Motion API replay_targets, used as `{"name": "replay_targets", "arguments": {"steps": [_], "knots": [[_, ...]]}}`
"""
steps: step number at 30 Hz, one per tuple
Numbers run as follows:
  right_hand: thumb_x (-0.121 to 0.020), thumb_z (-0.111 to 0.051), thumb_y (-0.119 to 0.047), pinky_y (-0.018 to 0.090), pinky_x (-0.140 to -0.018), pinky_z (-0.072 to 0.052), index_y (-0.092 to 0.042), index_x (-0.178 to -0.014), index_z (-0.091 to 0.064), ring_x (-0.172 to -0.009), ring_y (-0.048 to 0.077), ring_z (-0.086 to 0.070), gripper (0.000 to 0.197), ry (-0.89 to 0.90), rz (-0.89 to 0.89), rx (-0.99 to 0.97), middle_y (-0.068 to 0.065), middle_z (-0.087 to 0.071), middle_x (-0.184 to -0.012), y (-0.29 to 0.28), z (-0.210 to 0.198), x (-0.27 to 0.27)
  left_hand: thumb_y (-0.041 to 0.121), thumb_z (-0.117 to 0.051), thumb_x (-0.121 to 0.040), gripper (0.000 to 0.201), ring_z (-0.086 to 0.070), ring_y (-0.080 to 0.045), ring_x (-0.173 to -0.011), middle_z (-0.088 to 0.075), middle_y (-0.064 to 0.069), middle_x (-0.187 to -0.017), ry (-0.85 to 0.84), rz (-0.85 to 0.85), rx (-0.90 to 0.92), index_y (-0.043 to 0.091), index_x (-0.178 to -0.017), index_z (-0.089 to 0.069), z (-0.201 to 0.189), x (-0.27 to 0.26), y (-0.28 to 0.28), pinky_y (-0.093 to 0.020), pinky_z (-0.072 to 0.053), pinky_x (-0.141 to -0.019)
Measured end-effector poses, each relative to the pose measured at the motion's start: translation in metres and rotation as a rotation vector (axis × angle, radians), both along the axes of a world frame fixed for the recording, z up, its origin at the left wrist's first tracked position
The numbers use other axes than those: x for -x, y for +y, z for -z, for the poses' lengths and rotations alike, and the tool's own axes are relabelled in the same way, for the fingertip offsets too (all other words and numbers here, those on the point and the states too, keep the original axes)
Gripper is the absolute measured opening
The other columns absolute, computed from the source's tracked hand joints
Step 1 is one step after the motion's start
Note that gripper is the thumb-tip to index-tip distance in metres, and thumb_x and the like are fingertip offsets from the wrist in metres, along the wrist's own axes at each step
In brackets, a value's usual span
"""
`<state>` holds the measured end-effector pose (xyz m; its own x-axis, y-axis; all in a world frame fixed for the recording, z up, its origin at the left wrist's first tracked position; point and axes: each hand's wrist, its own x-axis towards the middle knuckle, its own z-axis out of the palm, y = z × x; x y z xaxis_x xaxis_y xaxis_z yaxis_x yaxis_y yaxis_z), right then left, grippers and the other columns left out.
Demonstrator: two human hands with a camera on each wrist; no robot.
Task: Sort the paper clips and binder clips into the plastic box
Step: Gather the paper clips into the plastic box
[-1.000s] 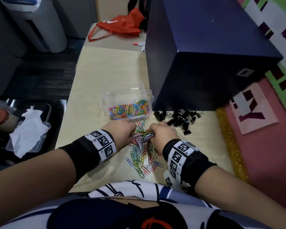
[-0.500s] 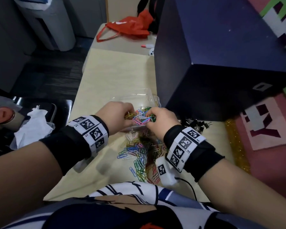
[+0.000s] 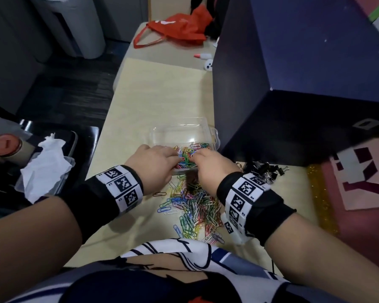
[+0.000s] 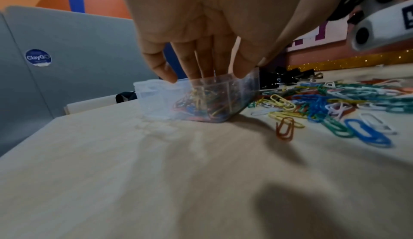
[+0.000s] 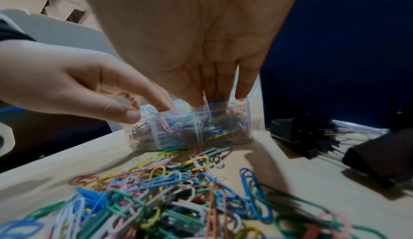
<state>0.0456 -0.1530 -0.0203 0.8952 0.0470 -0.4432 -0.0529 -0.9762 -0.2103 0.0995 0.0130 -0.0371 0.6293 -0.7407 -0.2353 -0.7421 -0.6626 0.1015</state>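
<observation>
A clear plastic box (image 3: 184, 133) stands on the pale table, its near compartment holding coloured paper clips (image 3: 189, 155). Both hands reach into that compartment from the near side. My left hand (image 3: 176, 157) has straight fingers (image 4: 201, 66) pointing down among the clips. My right hand (image 3: 195, 158) does the same, fingers (image 5: 220, 87) extended into the box (image 5: 190, 129), and neither hand holds anything. A loose pile of paper clips (image 3: 193, 206) lies just in front of the box. Black binder clips (image 3: 263, 171) lie in a heap to the right.
A large dark blue box (image 3: 293, 84) stands tight against the plastic box's right side. A red bag (image 3: 179, 27) and a marker (image 3: 202, 55) lie at the table's far end. Crumpled tissue in a container (image 3: 44, 169) sits left of the table edge.
Both hands scooped a bunch of paper clips off the pile, lifted it forward over the box, and now their fingers are down in the box with the clips let go.
</observation>
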Motion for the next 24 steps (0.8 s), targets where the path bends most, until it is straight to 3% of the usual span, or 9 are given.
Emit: {"name": "replay_targets", "arguments": {"steps": [6, 8, 10, 12, 13, 16, 18, 21, 24], "knots": [[-0.087, -0.046, -0.001, 0.039, -0.105, -0.038, -0.02, -0.136, -0.046, -0.128, 0.023, -0.038, 0.052, -0.064, 0.021, -0.047, 0.0, -0.041, -0.138, -0.007, 0.0, 0.004, 0.033, -0.044, -0.09, 0.043, -0.047, -0.018, -0.124, -0.044, 0.009, -0.14, -0.015, 0.002, -0.011, 0.03, -0.133, -0.048, -0.005, 0.0, 0.006, -0.037, -0.036, -0.092], [-0.091, -0.044, -0.007, 0.036, -0.101, -0.039, -0.02, -0.127, -0.051, -0.123, 0.021, -0.038, 0.039, -0.197, 0.068, -0.107, 0.0, -0.043, -0.131, -0.01, -0.003, 0.011, 0.031, -0.049, -0.087, 0.037, -0.054, -0.027, -0.108, -0.054, 0.0, -0.125, -0.02, 0.02, 0.054, 0.026, -0.122, -0.058, -0.008, 0.003, 0.008, -0.039, -0.043, -0.085], [-0.093, -0.046, -0.012, 0.033, -0.095, -0.04, -0.02, -0.114, -0.054, -0.114, 0.02, -0.043, 0.024, -0.234, 0.118, -0.134, 0.0, -0.047, -0.119, -0.015, -0.004, 0.02, 0.029, -0.048, -0.082, 0.028, -0.061, -0.032, -0.084, -0.061, -0.007, -0.099, -0.034, 0.111, 0.153, 0.018, -0.101, -0.066, -0.01, 0.007, 0.011, -0.038, -0.052, -0.069], [-0.093, -0.048, -0.02, 0.034, -0.094, -0.043, -0.02, -0.112, -0.054, -0.111, 0.02, -0.048, 0.02, -0.165, 0.118, -0.119, 0.0, -0.048, -0.116, -0.018, -0.001, 0.029, 0.028, -0.046, -0.087, 0.023, -0.061, -0.031, -0.086, -0.061, -0.005, -0.097, 0.022, 0.148, 0.116, 0.019, -0.1, -0.064, -0.011, 0.014, 0.011, -0.034, -0.05, -0.068], [-0.093, -0.051, -0.029, 0.036, -0.097, -0.043, -0.021, -0.118, -0.052, -0.114, 0.021, -0.048, 0.027, -0.103, 0.105, -0.103, 0.0, -0.048, -0.12, -0.018, 0.002, 0.033, 0.03, -0.046, -0.09, 0.024, -0.06, -0.028, -0.094, -0.059, -0.003, -0.104, 0.066, 0.138, 0.017, 0.021, -0.107, -0.061, -0.012, 0.019, 0.01, -0.034, -0.049, -0.073], [-0.076, -0.063, -0.062, 0.045, -0.107, -0.037, -0.031, -0.144, -0.026, -0.133, 0.023, -0.032, 0.083, 0.071, -0.004, -0.06, -0.001, -0.03, -0.147, -0.014, 0.012, 0.049, 0.051, -0.054, -0.084, 0.044, -0.057, -0.023, -0.103, -0.051, 0.001, -0.114, 0.105, 0.139, -0.206, 0.024, -0.119, -0.051, -0.008, 0.026, 0.01, -0.035, -0.051, -0.078], [-0.067, -0.068, -0.068, 0.049, -0.108, -0.034, -0.037, -0.147, -0.013, -0.139, 0.025, -0.02, 0.102, 0.113, -0.106, 0.002, -0.006, -0.014, -0.155, -0.007, 0.018, 0.06, 0.059, -0.065, -0.073, 0.064, -0.055, -0.024, -0.104, -0.047, 0.0, -0.117, 0.137, 0.132, -0.309, 0.023, -0.122, -0.046, -0.003, 0.029, 0.01, -0.037, -0.05, -0.078], [-0.075, -0.067, -0.058, 0.047, -0.105, -0.034, -0.039, -0.146, -0.021, -0.135, 0.026, -0.021, 0.087, 0.047, -0.143, 0.068, -0.005, -0.013, -0.156, -0.001, 0.03, 0.068, 0.045, -0.069, -0.078, 0.058, -0.056, -0.027, -0.105, -0.047, -0.004, -0.12, 0.147, 0.094, -0.347, 0.018, -0.122, -0.043, 0.002, 0.036, 0.007, -0.037, -0.048, -0.078], [-0.088, -0.059, -0.04, 0.041, -0.103, -0.037, -0.03, -0.137, -0.039, -0.127, 0.027, -0.03, 0.054, -0.029, -0.072, -0.006, 0.002, -0.03, -0.145, -0.001, 0.038, 0.068, 0.03, -0.059, -0.089, 0.035, -0.058, -0.03, -0.104, -0.051, -0.009, -0.117, 0.158, 0.043, -0.262, 0.013, -0.117, -0.047, 0.006, 0.042, 0.002, -0.035, -0.045, -0.076]]}}
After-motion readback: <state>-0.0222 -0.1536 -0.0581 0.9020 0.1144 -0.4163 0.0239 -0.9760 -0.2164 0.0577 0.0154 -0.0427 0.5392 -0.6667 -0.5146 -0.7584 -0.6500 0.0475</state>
